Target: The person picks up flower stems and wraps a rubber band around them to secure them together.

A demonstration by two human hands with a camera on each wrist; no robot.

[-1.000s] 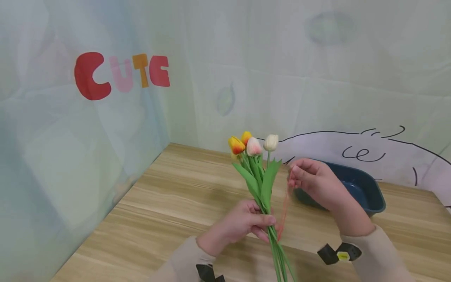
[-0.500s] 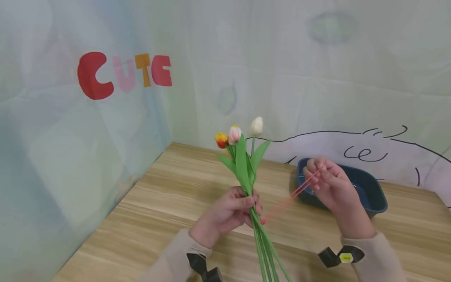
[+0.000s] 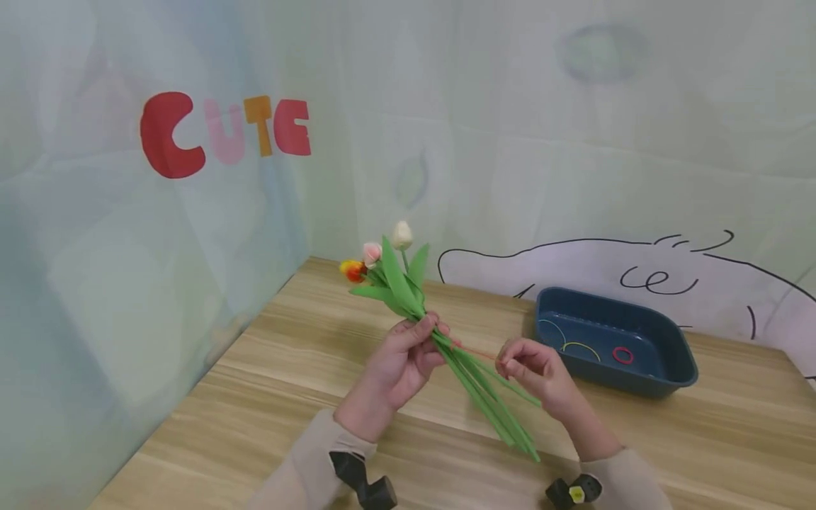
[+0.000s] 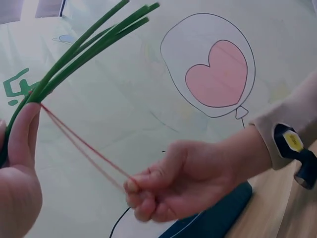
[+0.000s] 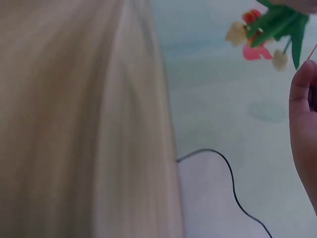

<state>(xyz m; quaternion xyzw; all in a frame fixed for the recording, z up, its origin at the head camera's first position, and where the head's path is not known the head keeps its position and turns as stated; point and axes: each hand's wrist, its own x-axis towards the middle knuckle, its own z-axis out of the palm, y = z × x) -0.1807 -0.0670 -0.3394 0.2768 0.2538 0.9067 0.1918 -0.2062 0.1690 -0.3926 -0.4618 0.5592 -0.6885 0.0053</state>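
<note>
Pale green sheeting with red, pink and orange letters spelling "CUTE" hangs behind a light wooden table whose far left corner meets the wall. Above the middle of the table, my left hand curls around the stems of a bunch of artificial tulips with green stems and leaves, heads tilted up and away toward that far left corner, stem ends pointing toward the near edge. My right hand pinches a thin red rubber band between thumb and fingertips and pulls it taut; its other end is looped on the stems just beside my left thumb. Toward the far right edge sits a dark blue plastic tray holding more bands: a small red one and thin yellow ones.

I judge this to be the binding step: the band is anchored and stretched. The next move likely calls for carrying the stretched loop around the stems again while my left hand keeps the bunch tight.
</note>
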